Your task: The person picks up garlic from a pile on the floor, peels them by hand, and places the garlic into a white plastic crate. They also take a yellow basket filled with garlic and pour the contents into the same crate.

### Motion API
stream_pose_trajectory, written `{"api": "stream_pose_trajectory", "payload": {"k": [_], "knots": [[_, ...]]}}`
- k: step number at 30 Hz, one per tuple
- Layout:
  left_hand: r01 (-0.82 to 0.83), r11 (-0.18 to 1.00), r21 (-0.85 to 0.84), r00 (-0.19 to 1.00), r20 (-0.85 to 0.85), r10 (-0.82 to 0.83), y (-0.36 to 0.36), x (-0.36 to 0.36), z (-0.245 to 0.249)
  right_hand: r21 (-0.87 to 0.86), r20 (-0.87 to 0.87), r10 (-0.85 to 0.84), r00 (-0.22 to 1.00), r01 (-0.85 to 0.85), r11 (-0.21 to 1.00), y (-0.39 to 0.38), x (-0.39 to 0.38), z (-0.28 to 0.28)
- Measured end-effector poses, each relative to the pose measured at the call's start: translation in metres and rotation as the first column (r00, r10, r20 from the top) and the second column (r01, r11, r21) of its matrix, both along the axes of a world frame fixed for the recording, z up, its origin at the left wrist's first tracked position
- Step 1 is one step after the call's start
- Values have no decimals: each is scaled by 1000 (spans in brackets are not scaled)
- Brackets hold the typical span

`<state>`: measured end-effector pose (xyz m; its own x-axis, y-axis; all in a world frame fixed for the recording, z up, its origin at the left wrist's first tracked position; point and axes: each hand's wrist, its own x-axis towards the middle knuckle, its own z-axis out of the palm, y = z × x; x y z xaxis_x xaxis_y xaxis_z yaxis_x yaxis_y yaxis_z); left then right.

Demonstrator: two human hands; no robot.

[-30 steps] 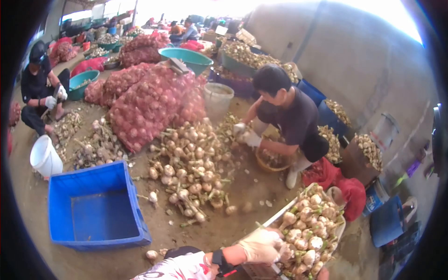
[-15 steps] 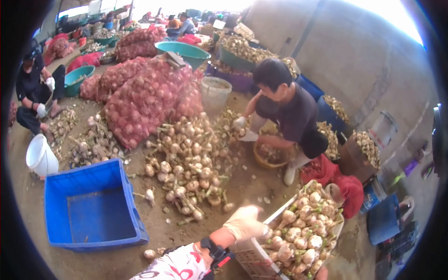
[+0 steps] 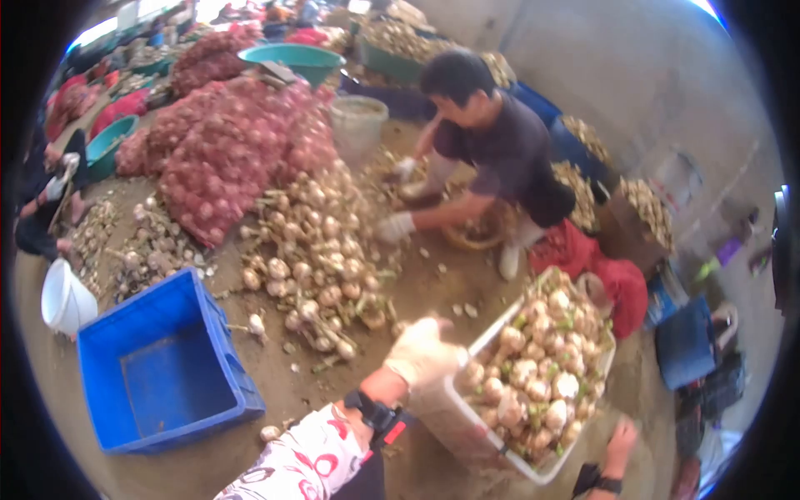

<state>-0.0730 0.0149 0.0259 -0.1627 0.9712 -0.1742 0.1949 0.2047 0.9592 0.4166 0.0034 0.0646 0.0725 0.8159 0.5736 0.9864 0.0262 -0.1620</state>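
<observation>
A white plastic crate [image 3: 472, 340] heaped with garlic bulbs [image 3: 533, 379] stands tilted on the floor in front of me. Wearing a pale glove, my left hand [image 3: 425, 354] grips the crate's near left corner, its fingers closed at the rim. My right hand [image 3: 619, 446] is low at the right, beside the crate and apart from its rim. Blur hides how its fingers are set. Left of the crate, a pile of garlic with stalks [image 3: 321, 250] covers the floor.
A blue crate [image 3: 162, 417] sits at the left, beside a white bucket [image 3: 68, 300]. Across from me a co-worker [image 3: 500, 142] in white gloves squats by the garlic pile. Red mesh sacks of garlic [image 3: 225, 158] lie behind; a red cloth or sack [image 3: 612, 287] adjoins the crate.
The white crate's far end has swung up slightly, with my left hand still on it. My right hand has come further into view at the lower right. The co-worker's hand reaches toward the pile.
</observation>
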Motion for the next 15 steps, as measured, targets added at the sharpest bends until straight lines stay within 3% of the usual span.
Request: {"api": "stream_pose_trajectory", "payload": {"k": [1, 3, 5, 7, 11, 13, 14, 15], "knots": [[7, 998, -63, 991, 136, 2, 2, 1, 0, -150, -92, -37, 995, 23, 988, -3, -27, 40], [-56, 998, -8, 997, 56, 57, 1, 4, 0, -88, -360, 141, 922, -184, 979, -11, -94, 92], [-24, 999, -43, 980, 197, 32, 3, 7, -8, -170, -275, 339, 899, -393, 904, -29, -156, 138], [-18, 1000, -25, 990, 142, 21, -1, 8, 4, -300, -154, 514, 844, -535, 790, -48, -209, 170], [-103, 994, 19, 949, 303, 92, 0, 24, -10, -490, -93, 719, 689, -660, 569, -55, -258, 154], [222, 915, 338, 974, -115, -194, 1, 21, -14, -626, -98, 800, 592, -662, 413, -56, -282, 135], [85, 991, 108, 959, 262, -111, -8, 30, -3, -627, -101, 804, 586, -665, 406, -52, -293, 121], [83, 991, 104, 959, 262, -108, -11, 29, -6, -569, -72, 803, 592, -686, 454, -45, -303, 106]]}}
